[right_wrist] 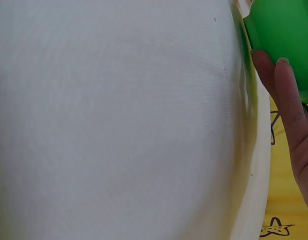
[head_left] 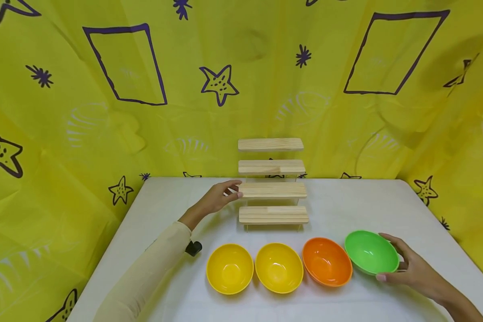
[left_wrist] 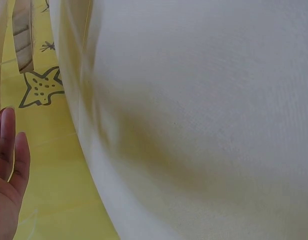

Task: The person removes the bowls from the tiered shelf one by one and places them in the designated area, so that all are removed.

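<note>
In the head view, a stepped wooden display stand (head_left: 273, 191) with pale planks rises at the middle back. My left hand (head_left: 219, 197) grips the left end of its second plank from the bottom, thumb at the front edge and index finger at the back. At the right, my right hand (head_left: 410, 268) holds a green bowl (head_left: 371, 252) by its rim, thumb in front and fingers behind. The bowl is tilted, its left rim close to an orange bowl (head_left: 327, 262). The right wrist view shows the fingers (right_wrist: 290, 100) against the green bowl's outer wall.
Left of the orange bowl, two yellow bowls (head_left: 230, 269) stand in a row before the stand. All sit on a white-covered table (head_left: 177, 295). A yellow patterned sheet (head_left: 185, 120) hangs behind and along the sides. Beside the left sleeve is a small black piece (head_left: 193, 248).
</note>
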Available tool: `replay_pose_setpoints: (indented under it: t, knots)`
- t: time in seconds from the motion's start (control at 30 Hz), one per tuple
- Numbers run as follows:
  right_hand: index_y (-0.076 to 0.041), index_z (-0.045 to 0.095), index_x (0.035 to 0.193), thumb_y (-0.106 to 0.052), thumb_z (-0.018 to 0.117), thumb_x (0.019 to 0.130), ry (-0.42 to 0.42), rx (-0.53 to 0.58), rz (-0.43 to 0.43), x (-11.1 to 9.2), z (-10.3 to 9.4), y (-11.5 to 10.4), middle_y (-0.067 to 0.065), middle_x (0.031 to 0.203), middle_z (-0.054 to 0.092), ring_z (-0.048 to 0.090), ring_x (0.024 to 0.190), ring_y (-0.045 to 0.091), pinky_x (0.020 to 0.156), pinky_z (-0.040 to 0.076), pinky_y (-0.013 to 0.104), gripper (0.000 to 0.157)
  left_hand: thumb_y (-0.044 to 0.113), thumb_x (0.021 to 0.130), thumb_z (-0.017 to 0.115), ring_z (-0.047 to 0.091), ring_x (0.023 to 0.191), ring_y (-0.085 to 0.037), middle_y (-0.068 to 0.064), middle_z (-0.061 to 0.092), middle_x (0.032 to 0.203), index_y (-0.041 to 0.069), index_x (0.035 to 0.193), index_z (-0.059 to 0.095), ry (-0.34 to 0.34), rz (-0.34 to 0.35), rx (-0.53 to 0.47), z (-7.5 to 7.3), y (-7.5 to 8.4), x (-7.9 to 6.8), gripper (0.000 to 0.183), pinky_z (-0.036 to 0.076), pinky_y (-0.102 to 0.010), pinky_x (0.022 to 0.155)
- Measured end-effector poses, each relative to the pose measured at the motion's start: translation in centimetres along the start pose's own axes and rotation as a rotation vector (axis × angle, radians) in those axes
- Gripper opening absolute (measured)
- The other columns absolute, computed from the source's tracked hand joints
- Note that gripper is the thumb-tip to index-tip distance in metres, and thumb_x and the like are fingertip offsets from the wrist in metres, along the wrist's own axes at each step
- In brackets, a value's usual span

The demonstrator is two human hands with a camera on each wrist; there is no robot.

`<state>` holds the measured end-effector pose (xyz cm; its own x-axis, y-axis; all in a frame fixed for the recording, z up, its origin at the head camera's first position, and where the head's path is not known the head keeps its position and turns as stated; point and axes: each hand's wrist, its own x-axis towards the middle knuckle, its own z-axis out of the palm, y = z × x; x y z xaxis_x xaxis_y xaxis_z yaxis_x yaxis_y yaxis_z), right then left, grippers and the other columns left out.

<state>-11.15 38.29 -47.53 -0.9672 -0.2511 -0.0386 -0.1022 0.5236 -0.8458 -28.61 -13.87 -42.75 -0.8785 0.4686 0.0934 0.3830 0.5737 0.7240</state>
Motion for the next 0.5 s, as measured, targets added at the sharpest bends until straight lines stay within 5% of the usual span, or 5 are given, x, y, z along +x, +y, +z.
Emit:
replay_pose_setpoints:
  t: [0.2,0.5]
  knots:
    - [-0.029,0.017,0.159,-0.004,0.074,0.086,-0.014,-0.009,0.044,0.21,0.25,0.04,0.022,0.140,0.026,0.065,0.087,0.009,0.070,0.059,0.029,0.096,0.032,0.102,0.061,0.065,0.106,-0.028,-0.015,0.066,0.129,0.011,0.149,0.049,-0.002,0.005,0.003,-0.04,-0.10,-0.02,0.053,0.055,-0.040,0.089]
    - [-0.024,0.011,0.161,-0.007,0.076,0.086,-0.038,-0.062,0.051,-0.05,-0.06,0.08,0.045,0.140,0.031,0.064,0.087,0.003,0.069,0.058,0.027,0.101,0.032,0.102,0.060,0.065,0.106,-0.028,-0.015,0.066,0.129,0.007,0.149,0.048,-0.007,0.018,0.005,-0.14,-0.23,0.02,0.055,0.055,-0.039,0.089]
